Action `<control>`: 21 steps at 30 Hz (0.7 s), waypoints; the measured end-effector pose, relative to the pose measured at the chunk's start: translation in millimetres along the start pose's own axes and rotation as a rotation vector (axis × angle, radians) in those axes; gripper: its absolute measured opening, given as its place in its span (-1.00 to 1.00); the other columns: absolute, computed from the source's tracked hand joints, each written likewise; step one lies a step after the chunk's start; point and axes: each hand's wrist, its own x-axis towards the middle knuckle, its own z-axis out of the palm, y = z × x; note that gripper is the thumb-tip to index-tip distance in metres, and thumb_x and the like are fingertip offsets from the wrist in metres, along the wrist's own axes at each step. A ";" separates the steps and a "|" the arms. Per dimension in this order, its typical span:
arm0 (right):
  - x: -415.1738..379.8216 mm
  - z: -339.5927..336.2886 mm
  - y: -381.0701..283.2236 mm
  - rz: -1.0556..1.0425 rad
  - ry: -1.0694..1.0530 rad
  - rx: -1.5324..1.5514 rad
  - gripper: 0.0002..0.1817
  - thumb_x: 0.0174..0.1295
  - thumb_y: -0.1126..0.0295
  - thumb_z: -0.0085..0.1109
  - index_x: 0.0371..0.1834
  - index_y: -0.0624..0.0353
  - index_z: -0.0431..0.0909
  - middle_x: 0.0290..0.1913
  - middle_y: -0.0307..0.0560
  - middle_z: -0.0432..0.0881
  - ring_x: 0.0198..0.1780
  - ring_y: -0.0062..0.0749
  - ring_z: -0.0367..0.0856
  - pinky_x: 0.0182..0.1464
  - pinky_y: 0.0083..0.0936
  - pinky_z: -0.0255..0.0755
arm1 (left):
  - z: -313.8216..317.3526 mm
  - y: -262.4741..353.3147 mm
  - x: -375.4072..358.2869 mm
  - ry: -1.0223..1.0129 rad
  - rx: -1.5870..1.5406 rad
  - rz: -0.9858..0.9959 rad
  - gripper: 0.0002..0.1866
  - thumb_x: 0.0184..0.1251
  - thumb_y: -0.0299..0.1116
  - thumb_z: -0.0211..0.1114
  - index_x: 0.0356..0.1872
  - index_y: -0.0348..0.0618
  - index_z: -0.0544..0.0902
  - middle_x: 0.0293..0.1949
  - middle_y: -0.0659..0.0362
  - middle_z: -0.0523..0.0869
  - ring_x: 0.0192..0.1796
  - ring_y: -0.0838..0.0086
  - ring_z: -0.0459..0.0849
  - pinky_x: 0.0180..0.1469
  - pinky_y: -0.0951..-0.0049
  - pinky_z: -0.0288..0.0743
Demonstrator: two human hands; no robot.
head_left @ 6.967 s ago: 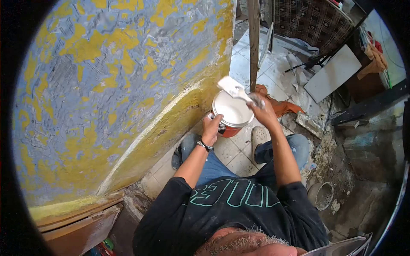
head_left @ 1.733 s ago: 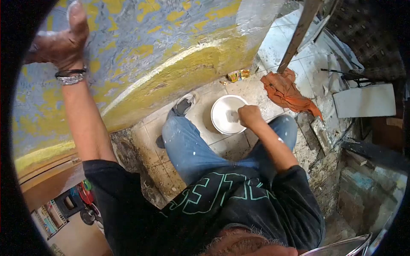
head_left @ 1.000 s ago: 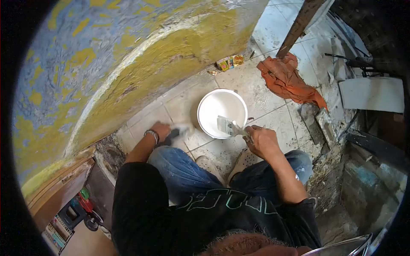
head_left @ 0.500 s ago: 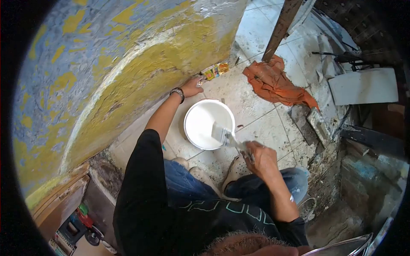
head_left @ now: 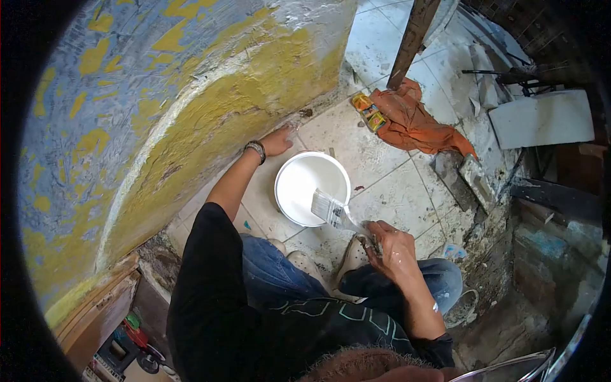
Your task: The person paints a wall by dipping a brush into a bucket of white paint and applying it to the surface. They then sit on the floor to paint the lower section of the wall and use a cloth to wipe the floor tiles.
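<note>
My right hand [head_left: 393, 247] grips a paintbrush [head_left: 328, 207] by its handle. Its pale, paint-coated bristles are over the near right part of a white bucket [head_left: 312, 153] containing white paint. On the tiles by the foot of the wall, my left hand [head_left: 277, 141] holds nothing and its fingers reach away from me, up and left of the bucket. A yellow and red packet [head_left: 369, 113] lies against an orange cloth [head_left: 414, 124], apart from my left hand.
The wall [head_left: 210, 127] on the left has patchy yellow and grey paint with a curved white stroke. A wooden post [head_left: 410, 48] stands behind the cloth. Broken slabs [head_left: 458, 184] and a white panel [head_left: 541, 119] lie at the right. My shoes [head_left: 352, 258] are close to the bucket.
The packet has gone from the wall's foot to the orange cloth, rightward. My left hand is slightly lower and more left. The brush has shifted slightly within the bucket's opening.
</note>
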 end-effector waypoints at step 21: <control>39.4 1.9 12.0 -0.091 -0.029 -0.128 -0.76 0.13 0.31 0.21 -0.15 0.15 0.57 -0.29 0.02 0.64 -0.30 -0.01 0.66 -0.30 -0.18 0.55 | -7.5 23.8 -120.8 0.021 -0.600 -0.229 -0.53 0.37 -0.12 0.21 0.16 -0.22 0.53 -0.18 0.15 0.71 -0.17 0.45 0.65 -0.14 0.45 0.53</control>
